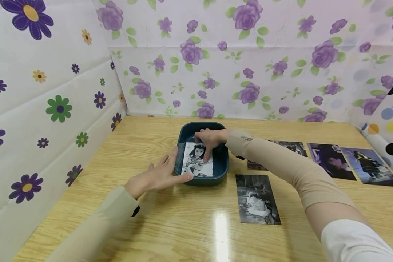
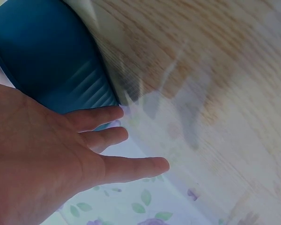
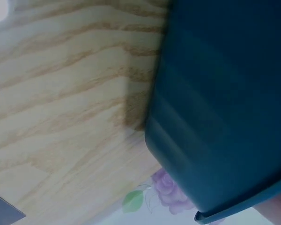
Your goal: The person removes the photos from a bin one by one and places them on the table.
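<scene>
A dark teal plastic bin (image 1: 221, 171) stands on the table, and a black-and-white portrait photo (image 1: 193, 167) of a person lies face up in it. My right hand (image 1: 211, 140) reaches into the bin from the right. Its thumb lies over the photo's face and its bent fingers are at the top edge, holding the photo; the right wrist view shows mostly the bin's outer wall (image 3: 215, 103). At the bin's left side, my left hand (image 1: 160, 174) has its fingers straight and spread along the outside, the thumb reaching the front rim by the photo's lower corner.
A black-and-white photo (image 1: 257, 200) lies on the wooden table (image 1: 170, 225) right of the bin. Farther right is a row of photos, including a purple-toned one (image 1: 330, 160) and a bluish one (image 1: 370, 165); the right forearm partly covers others. Flowered sheets (image 1: 216, 72) hang behind the table.
</scene>
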`<move>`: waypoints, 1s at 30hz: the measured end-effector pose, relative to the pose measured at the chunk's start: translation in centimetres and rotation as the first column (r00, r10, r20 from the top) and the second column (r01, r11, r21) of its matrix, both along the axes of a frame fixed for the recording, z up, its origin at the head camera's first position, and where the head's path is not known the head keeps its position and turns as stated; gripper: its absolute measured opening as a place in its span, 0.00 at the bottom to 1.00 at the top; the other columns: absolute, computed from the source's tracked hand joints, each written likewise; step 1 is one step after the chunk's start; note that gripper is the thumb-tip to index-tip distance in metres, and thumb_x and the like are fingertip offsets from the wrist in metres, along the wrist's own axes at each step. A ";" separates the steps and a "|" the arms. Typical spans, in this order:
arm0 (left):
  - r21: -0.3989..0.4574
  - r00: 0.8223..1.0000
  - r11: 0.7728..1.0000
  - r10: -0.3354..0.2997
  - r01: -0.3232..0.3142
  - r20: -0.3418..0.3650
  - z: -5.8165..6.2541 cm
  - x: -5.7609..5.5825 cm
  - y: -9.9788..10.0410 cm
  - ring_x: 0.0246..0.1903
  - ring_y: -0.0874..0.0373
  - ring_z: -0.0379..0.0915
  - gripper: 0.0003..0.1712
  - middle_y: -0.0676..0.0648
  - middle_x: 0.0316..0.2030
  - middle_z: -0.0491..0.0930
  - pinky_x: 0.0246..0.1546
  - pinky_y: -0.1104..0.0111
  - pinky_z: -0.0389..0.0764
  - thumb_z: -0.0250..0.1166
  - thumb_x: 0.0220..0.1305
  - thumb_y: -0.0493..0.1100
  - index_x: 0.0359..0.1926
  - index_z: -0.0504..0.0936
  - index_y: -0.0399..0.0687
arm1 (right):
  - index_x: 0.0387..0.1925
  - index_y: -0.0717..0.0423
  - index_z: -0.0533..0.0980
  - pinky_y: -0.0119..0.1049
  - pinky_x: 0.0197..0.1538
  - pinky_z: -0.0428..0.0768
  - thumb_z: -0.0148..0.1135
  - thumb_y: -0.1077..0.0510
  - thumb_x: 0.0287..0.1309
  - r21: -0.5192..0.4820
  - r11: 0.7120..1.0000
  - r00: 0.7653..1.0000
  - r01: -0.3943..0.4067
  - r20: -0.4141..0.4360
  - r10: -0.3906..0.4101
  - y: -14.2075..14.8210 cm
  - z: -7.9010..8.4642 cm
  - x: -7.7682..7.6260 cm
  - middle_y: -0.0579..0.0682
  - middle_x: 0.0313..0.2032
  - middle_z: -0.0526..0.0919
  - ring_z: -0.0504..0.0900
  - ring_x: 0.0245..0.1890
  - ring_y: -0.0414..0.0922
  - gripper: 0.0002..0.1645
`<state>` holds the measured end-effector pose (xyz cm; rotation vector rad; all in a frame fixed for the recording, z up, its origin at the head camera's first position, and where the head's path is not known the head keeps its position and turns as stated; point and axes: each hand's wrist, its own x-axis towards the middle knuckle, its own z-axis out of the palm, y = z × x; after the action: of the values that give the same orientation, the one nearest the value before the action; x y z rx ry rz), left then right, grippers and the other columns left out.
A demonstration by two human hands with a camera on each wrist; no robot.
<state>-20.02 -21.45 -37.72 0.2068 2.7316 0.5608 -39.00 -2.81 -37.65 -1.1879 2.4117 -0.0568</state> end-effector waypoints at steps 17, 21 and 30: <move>-0.007 1.000 1.000 0.009 -0.009 0.029 0.0 0.1 0.2 0.77 0.43 0.29 0.68 0.41 0.76 0.42 0.61 0.25 0.35 0.47 0.52 0.84 0.74 0.17 0.57 | 0.59 0.49 0.59 0.42 0.38 0.80 0.77 0.58 0.45 -0.434 0.889 0.984 0.144 0.155 -0.084 2.3 0.2 1.4 0.55 0.46 0.74 0.78 0.32 0.49 0.45; -0.016 1.000 1.000 0.012 -0.012 0.017 -0.1 0.1 0.2 0.76 0.42 0.30 0.67 0.40 0.76 0.41 0.61 0.25 0.35 0.48 0.54 0.83 0.74 0.18 0.56 | 0.60 0.48 0.59 0.55 0.38 0.83 0.72 0.65 0.51 -0.495 0.810 0.913 0.314 0.390 -0.115 3.4 1.2 1.7 0.59 0.39 0.74 0.81 0.30 0.56 0.40; -0.005 1.000 1.000 0.007 -0.007 0.021 0.3 0.2 0.2 0.76 0.42 0.29 0.68 0.41 0.77 0.40 0.60 0.24 0.35 0.47 0.52 0.84 0.73 0.17 0.59 | 0.62 0.52 0.56 0.52 0.38 0.84 0.66 0.72 0.53 -0.544 0.689 0.799 0.478 0.595 -0.085 7.5 5.6 2.4 0.61 0.54 0.69 0.83 0.35 0.52 0.40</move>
<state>-19.86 -21.26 -37.42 0.1891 2.7141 0.5550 -36.60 4.71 -32.07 -0.8396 2.0603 -1.3056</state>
